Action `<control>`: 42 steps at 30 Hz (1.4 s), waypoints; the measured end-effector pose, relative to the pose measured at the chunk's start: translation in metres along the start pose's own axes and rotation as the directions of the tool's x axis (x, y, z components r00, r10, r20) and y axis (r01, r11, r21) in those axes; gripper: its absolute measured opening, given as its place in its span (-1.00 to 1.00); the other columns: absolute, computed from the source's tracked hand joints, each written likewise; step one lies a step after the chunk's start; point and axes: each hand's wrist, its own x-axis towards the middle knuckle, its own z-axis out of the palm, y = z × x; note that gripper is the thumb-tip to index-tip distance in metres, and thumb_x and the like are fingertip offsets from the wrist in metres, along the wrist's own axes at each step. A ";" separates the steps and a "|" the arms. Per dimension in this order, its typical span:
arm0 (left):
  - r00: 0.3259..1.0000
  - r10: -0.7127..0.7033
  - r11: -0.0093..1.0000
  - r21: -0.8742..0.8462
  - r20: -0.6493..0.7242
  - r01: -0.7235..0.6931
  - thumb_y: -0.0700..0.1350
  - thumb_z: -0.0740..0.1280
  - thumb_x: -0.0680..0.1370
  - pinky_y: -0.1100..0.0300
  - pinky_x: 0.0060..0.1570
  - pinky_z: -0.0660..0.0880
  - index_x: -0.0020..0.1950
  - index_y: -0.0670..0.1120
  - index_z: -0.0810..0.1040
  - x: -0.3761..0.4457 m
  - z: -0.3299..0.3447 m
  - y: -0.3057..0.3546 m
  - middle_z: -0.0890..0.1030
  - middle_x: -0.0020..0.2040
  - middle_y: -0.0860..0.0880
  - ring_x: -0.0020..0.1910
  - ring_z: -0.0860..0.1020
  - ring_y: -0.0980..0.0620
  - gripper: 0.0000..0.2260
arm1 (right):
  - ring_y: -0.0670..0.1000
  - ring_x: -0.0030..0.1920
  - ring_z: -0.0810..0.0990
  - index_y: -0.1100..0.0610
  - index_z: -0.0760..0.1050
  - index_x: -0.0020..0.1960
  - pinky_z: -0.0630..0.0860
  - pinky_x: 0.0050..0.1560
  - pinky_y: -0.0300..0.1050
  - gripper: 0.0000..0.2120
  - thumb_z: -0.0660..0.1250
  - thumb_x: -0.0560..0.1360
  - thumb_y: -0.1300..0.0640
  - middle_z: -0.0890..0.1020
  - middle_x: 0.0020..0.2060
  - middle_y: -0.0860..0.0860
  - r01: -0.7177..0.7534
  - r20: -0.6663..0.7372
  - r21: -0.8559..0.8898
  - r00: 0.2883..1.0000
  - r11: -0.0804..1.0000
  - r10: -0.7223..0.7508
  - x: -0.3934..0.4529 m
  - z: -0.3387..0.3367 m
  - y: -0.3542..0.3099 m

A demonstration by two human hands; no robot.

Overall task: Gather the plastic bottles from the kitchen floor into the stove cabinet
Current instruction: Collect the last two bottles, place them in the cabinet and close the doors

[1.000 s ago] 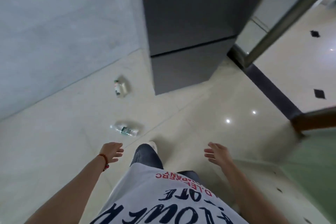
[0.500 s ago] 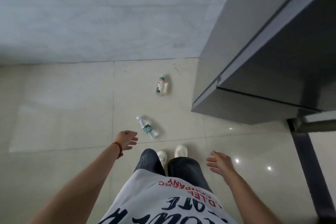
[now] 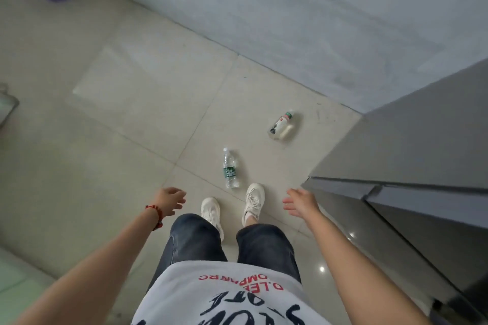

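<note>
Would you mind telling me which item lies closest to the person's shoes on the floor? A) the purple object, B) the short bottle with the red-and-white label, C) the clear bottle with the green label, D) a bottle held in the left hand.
C: the clear bottle with the green label lies on its side just ahead of the right shoe, while the short bottle lies farther off and both hands are empty.

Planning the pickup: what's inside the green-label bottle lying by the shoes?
The green-label bottle lies on the floor, cap on; its clear ends look empty, though the label hides the middle.
</note>
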 end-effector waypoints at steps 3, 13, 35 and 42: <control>0.999 -0.046 0.999 -0.016 0.003 0.046 -0.12 0.23 0.55 0.23 -0.31 0.44 0.17 -0.22 0.50 0.004 0.006 -0.014 0.58 -0.08 -0.10 -0.13 0.54 -0.03 -0.74 | 0.05 -0.25 0.60 0.15 0.48 0.05 0.53 -0.16 -0.11 -0.79 0.19 0.52 0.06 0.61 -0.25 0.03 0.066 0.062 -0.163 0.997 0.984 -0.056 0.020 0.014 -0.029; 0.991 -0.124 0.991 -0.044 0.045 0.126 -0.13 0.22 0.56 0.20 -0.22 0.45 0.12 -0.19 0.51 0.117 0.009 -0.039 0.59 -0.07 -0.10 -0.16 0.54 -0.01 -0.79 | 0.04 -0.28 0.57 0.05 0.46 -0.26 0.50 -0.07 -0.07 -0.83 0.22 0.50 0.09 0.60 -0.30 0.03 0.065 0.116 -0.358 0.993 0.931 -0.025 0.134 0.111 -0.052; 0.989 -0.121 0.993 -0.007 0.084 0.122 -0.05 0.23 0.53 0.05 -0.06 0.54 -0.05 -0.04 0.55 0.504 0.140 -0.107 0.65 -0.09 -0.04 -0.15 0.58 -0.02 -0.87 | 0.20 0.20 0.49 0.17 0.25 0.31 0.42 0.03 -0.02 -0.37 0.34 0.38 -0.12 0.49 0.21 0.17 0.090 0.075 -0.667 0.996 0.740 -0.055 0.531 0.339 0.042; 0.984 -0.136 0.954 0.284 0.114 0.099 0.01 0.20 0.53 0.23 -0.36 0.38 0.08 -0.04 0.56 0.525 0.161 -0.135 0.61 -0.03 -0.02 -0.30 0.48 0.04 -0.77 | 0.20 0.05 0.55 0.19 0.24 0.12 0.34 -0.17 -0.09 -0.42 0.41 0.28 -0.08 0.52 0.11 0.16 0.109 -0.030 -0.620 0.986 0.777 -0.162 0.555 0.365 0.072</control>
